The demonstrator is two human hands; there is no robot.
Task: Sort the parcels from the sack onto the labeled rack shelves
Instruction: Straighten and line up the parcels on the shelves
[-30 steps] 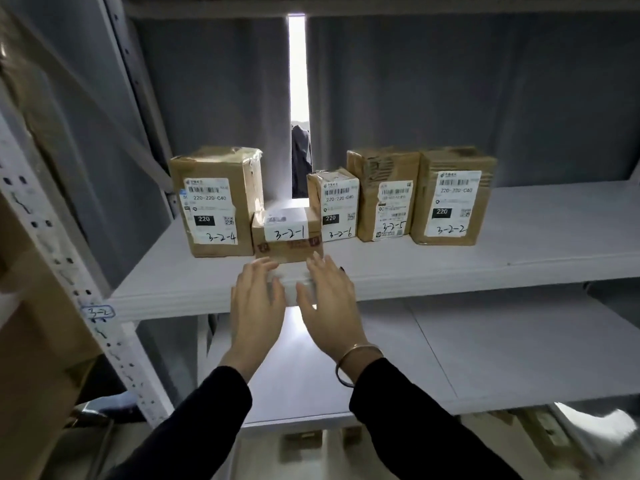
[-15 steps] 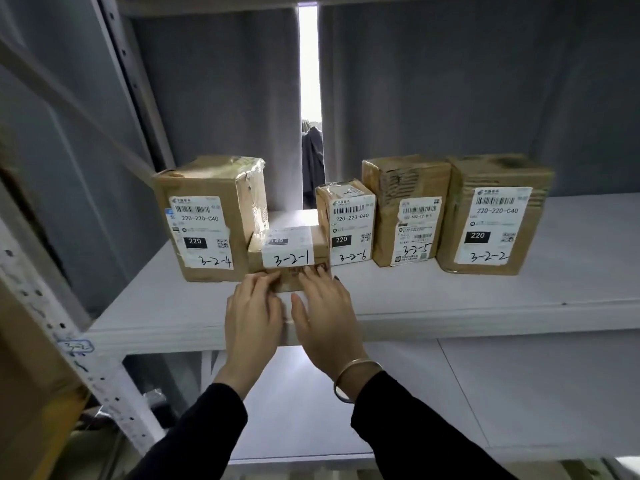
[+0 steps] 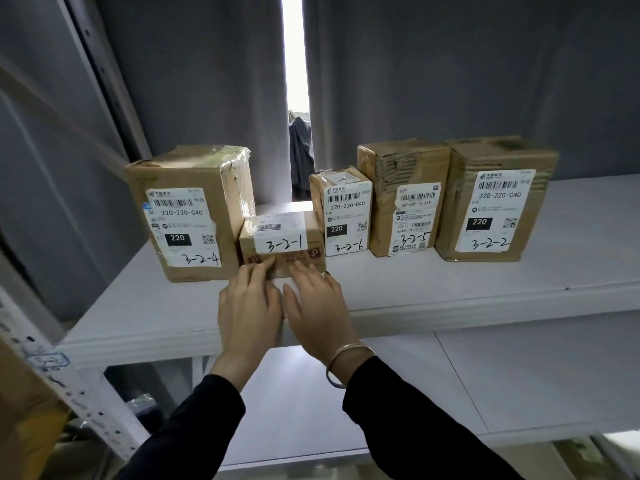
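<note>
Grey curtains behind, bright daylight gap btwn, dark garment beyond

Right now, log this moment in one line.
box 3-2-1 on shelf | left hand touching it | right hand touching it

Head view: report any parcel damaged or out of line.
Parcel 3-2-5 and parcel 3-2-2 have torn facing, bare corrugation showing near their tops. Parcel 3-2-1 sits forward of parcel 3-2-6, left hand and right hand touching its front.
</note>
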